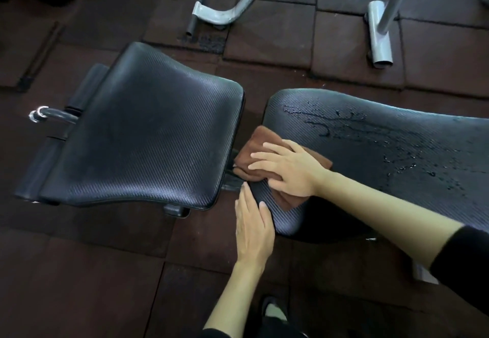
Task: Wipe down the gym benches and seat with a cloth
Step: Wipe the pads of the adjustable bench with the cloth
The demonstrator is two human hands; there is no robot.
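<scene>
While the flat left hand [252, 228] steadies the bench pad's [370, 152] near end, the right hand [287, 168], fingers spread, presses a brown cloth [251, 152] there, short of pooled droplets [370, 131].

Bare hands, left hand [252, 228] and right hand [289, 169]: no gloves, rings or watch showing. Forearms uncovered. Black sleeves [461, 258] pushed up toward the elbows on both arms. Nails short, unpainted.
</scene>
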